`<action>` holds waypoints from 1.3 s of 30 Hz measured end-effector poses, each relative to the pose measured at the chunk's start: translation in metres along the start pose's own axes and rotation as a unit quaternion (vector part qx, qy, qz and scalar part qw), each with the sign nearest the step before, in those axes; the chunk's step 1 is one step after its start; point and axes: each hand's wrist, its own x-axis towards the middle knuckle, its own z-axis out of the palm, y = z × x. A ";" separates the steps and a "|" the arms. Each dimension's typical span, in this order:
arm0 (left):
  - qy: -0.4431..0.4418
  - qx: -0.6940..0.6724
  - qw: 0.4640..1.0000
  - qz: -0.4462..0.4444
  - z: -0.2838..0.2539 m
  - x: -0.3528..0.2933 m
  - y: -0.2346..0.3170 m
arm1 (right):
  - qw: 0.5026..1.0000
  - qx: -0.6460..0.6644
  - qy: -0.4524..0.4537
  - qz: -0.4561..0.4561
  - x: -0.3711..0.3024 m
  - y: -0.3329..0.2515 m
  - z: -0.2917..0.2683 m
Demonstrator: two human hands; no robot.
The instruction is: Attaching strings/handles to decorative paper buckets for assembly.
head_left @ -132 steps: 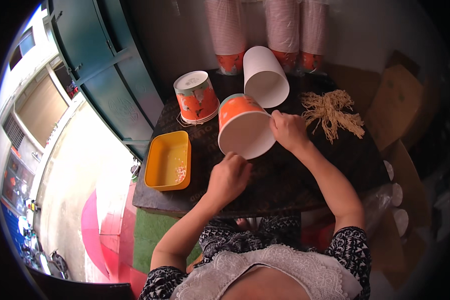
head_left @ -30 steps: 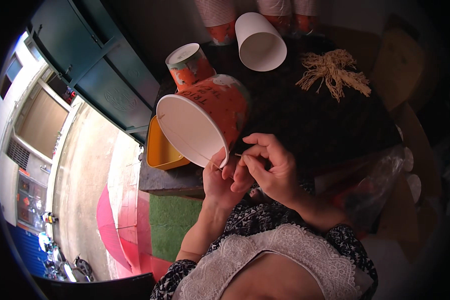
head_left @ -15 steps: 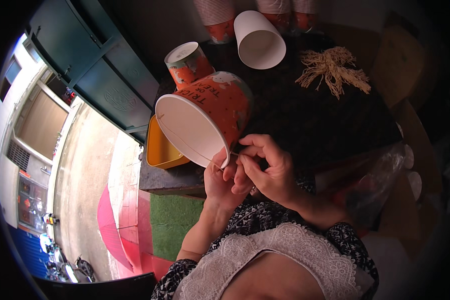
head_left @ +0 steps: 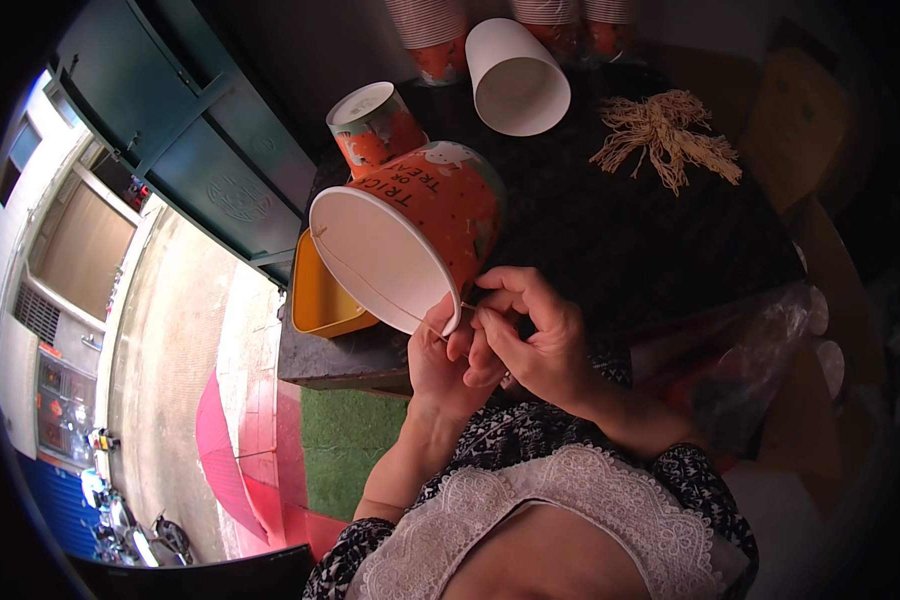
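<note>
An orange patterned paper bucket (head_left: 470,215) lies tilted on its side, its white mouth turned toward the lower left. My left hand (head_left: 448,365) grips the near edge of its rim, some fingers inside and some outside. A thin tan cord (head_left: 355,272) runs across the mouth from the far side of the rim to my fingers. My right hand (head_left: 540,335) is closed in a pinch just outside the rim, on the cord's short end by the wall. The exact hold at the fingertips is partly hidden.
On the dark table (head_left: 610,250) stand an upturned orange cup (head_left: 375,135), a white bucket on its side (head_left: 518,80), a tan cord bundle (head_left: 670,140) and a yellow tray (head_left: 322,300). Stacked buckets (head_left: 430,40) stand behind. A green metal door (head_left: 185,130) is at left.
Almost nothing differs. Both hands keep their hold at the rim, and the bucket stays in place apart from a very slight shift of the whole view.
</note>
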 end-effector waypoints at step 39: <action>0.168 0.286 0.919 0.213 -0.010 0.020 -0.008 | 0.996 0.029 0.054 0.065 0.019 0.041 -0.006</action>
